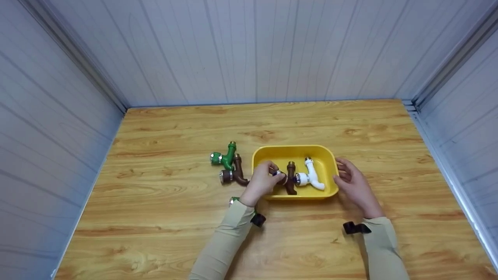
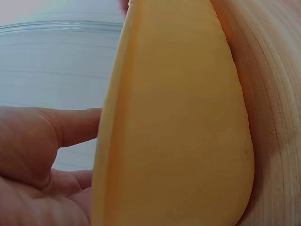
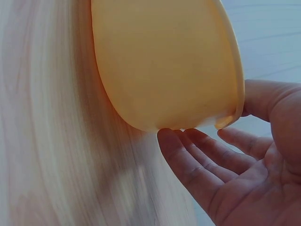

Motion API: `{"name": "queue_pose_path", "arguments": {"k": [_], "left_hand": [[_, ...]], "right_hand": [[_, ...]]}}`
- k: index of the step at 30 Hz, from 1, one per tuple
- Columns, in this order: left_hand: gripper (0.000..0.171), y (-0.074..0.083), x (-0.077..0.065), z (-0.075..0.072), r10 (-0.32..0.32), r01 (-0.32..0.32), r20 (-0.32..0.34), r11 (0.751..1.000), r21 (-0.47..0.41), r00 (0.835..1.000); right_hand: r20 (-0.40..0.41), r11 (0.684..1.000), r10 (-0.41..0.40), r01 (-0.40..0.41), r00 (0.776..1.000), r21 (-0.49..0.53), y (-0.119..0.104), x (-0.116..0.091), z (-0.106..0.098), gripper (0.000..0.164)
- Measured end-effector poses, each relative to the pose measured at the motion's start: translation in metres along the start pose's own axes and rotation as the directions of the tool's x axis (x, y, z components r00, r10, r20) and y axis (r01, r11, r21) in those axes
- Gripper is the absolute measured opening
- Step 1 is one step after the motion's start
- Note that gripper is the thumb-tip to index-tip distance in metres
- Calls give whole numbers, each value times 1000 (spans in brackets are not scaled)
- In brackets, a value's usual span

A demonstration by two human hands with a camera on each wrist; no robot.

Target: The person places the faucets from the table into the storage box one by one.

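Note:
A yellow plastic tub (image 1: 295,197) sits on the table with a brown tap (image 1: 290,181) and a white tap (image 1: 311,175) lying in it. My left hand (image 1: 265,179) reaches over the tub's left side and pinches the round handle of the brown tap; in the left wrist view the tub wall (image 2: 174,113) hides its fingertips. At the tub's right end my right hand (image 1: 352,184) grips the rim, thumb over the edge (image 3: 256,99) and fingers against the outer wall (image 3: 164,56).
Left of the tub lie a green tap (image 1: 227,157) and another brown tap (image 1: 238,173), close together. Another green tap (image 1: 234,200) is partly hidden beneath my left wrist. Pale panel walls (image 1: 249,50) enclose the wooden table (image 1: 163,217) at the back and sides.

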State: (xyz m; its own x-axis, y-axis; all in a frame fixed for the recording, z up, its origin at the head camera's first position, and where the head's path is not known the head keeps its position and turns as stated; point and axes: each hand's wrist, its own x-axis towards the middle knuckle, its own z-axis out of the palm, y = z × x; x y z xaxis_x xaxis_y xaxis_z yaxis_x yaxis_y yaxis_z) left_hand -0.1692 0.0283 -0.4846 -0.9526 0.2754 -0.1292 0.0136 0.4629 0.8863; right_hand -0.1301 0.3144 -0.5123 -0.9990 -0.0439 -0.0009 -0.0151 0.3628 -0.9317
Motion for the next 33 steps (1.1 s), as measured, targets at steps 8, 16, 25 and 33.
{"name": "queue_pose_path", "arguments": {"k": [8, 16, 25, 33], "left_hand": [[16, -2, 4, 2, 16, -16, 15, 1000, 2, 1000], [22, 0, 5, 1, -35, 35, 21, 999, -31, 999], [52, 1, 10, 1, -127, 128, 14, 984, -124, 992], [68, 1, 13, -1, -113, 116, 37, 989, -88, 993]], "right_hand": [[-3, 1000, 0, 0, 1000, -22, -1, -1, 0, 55], [-7, 1000, 19, -19, 1000, -12, 0, 0, 1, 54], [-8, 1000, 19, -19, 1000, -16, -1, -1, 1, 55], [-6, 1000, 20, -20, 1000, 8, -3, -2, 1, 56]]}}
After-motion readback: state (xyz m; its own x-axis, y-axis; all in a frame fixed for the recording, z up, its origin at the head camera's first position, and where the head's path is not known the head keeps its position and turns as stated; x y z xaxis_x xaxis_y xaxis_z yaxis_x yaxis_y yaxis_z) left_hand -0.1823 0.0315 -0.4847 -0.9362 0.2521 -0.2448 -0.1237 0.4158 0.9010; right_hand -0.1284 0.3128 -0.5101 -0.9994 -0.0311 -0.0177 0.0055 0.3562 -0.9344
